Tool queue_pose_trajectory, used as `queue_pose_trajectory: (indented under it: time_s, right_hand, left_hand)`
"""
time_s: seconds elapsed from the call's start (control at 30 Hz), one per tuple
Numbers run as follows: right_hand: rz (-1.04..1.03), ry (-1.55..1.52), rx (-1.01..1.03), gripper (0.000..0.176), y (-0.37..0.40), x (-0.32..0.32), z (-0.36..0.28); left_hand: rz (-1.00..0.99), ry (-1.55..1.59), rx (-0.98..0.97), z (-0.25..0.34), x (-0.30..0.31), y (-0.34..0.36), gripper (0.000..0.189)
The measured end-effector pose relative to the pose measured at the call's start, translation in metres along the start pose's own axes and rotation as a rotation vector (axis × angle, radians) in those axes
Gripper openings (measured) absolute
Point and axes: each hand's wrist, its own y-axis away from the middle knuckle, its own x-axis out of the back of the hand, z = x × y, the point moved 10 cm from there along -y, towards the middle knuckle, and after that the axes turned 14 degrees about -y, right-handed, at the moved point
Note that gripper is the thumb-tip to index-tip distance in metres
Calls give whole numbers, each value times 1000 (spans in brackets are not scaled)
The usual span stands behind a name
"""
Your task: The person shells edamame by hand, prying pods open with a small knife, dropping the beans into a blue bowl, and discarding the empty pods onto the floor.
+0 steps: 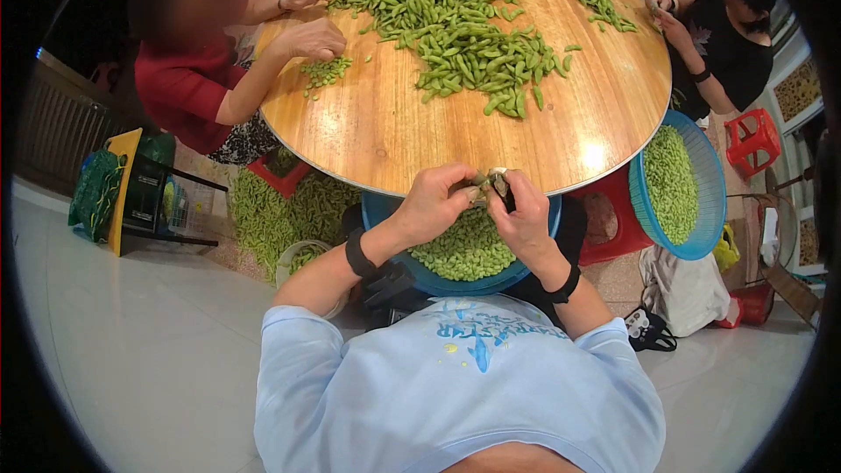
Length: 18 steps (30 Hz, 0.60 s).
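**Green pod pinched over a blue basin**

Green and small, the pod [491, 186] sits between both hands just past the centre of the view, right at the near edge of the round wooden table [394, 123]. The left hand [434, 201] curls in from 9 o'clock, its thumb and fingertips closed on the pod's left end. The right hand [526, 219] meets it from 3 o'clock, fingers bent tight round the other end, so neither hand is open. A black wristband [357, 254] shows on the left wrist.

Directly under the hands, toward 6 o'clock, a blue basin [464, 285] rests in the person's lap, filled with a green heap [464, 250] of the same produce. At 12 o'clock from the hands a broad pile of pods [455, 17] spreads over the tabletop.

At 10 o'clock a person in a red top has both hands [311, 39] on the table beside a small cluster of pods. At 2 o'clock another person in black [727, 44] works at the table's rim. A blue basket [705, 184] of green pods leans at 3 o'clock, with a red stool [753, 140] beyond it.
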Motion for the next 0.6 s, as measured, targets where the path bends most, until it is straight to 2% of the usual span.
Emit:
queue_pose_trajectory:
  time_s: [0.17, 0.23, 0.27, 0.33, 0.4, 0.6]
  right_hand:
    - [-74, -86, -72, 25, 0, 2, 9]
    - [-102, -122, -179, 24, 0, 5, 17]
    - [-106, -124, -178, 24, -1, 3, 13]
    - [-105, -68, 4, 21, -3, -2, -16]
    - [-108, -63, -34, 21, 1, -6, -8]
    - [-70, -80, -15, 25, 5, -11, -3]
  left_hand:
    - [-54, 38, 58, 3, 4, 4, 14]
    - [-47, 31, 80, 0, 5, 4, 15]
    - [31, 116, 101, -6, 10, 3, 17]
    - [103, 202, 125, -10, 12, 5, 20]
    - [167, 22, 22, 5, 17, 6, 22]
    - [212, 88, 44, 14, 18, 11, 21]
